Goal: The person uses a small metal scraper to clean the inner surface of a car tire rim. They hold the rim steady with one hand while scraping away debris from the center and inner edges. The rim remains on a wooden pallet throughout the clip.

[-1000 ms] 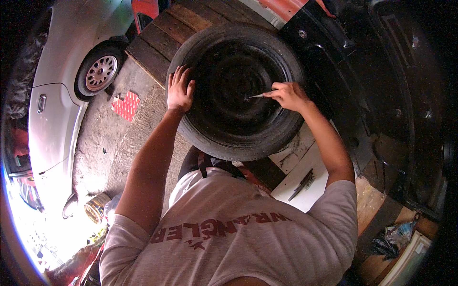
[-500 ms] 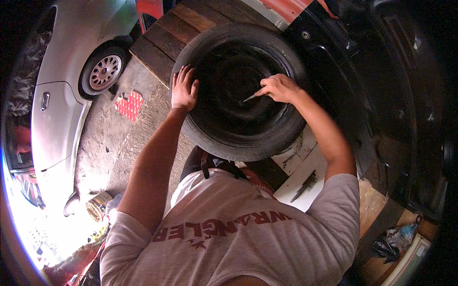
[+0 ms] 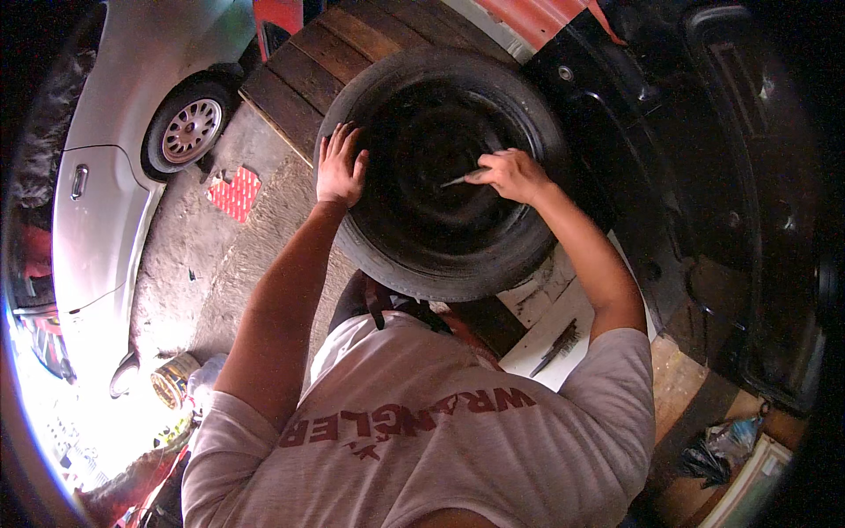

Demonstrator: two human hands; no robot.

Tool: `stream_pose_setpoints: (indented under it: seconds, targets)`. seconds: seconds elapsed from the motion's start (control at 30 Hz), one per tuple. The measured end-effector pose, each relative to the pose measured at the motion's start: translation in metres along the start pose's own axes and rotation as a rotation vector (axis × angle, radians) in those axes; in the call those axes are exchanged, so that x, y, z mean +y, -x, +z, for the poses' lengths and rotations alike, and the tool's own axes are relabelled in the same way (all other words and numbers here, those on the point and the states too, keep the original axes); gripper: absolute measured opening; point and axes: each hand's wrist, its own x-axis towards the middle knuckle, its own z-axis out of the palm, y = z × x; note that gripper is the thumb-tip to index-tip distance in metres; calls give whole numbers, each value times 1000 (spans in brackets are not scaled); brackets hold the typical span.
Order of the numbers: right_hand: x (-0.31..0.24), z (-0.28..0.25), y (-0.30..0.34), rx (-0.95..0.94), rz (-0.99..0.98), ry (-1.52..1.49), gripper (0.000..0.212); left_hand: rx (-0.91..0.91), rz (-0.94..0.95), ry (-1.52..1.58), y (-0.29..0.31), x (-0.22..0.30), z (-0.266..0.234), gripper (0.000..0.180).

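Observation:
A black car tyre (image 3: 414, 280) on a dark wheel (image 3: 429, 141) lies on its side in front of me. My left hand (image 3: 341, 169) rests on the tyre's left sidewall with its fingers spread. Over the right half of the wheel, my right hand (image 3: 512, 175) is closed around a slim, pale-tipped tool (image 3: 453, 182). The tool points left toward the wheel's middle, and its tip is near or on the dark face; which one I cannot tell. My fingers hide its handle, so its exact kind does not show.
Wooden planks (image 3: 304, 75) lie beyond the tyre. A silver car (image 3: 110, 189) stands at the left, and a large black panel (image 3: 687, 176) fills the right. A red patterned scrap (image 3: 234, 194) lies on the floor. A white board (image 3: 550, 352) is near my right elbow, plastic bags (image 3: 722, 451) lower right.
My right hand has shifted slightly down and to the left, carrying the tool with it; the tool now lies flatter. My left hand stays on the tyre.

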Motion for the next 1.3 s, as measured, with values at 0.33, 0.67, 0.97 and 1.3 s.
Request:
stream_pose_setpoints:
  seconds: [0.33,0.67,0.97,1.3]
  targets:
    - [-36,11,33,-23,306,-191,32,-18,-27,42,-1,2,-3,48]
    - [-59,22,43,29,533,-214,32,-4,-12,32,-2,1,-4,48]
    - [-95,42,25,14,677,-388,32,5,-10,20,0,-1,-1,47]
    - [-76,16,-22,283,813,-622,34,16,-21,52,-2,0,-3,47]
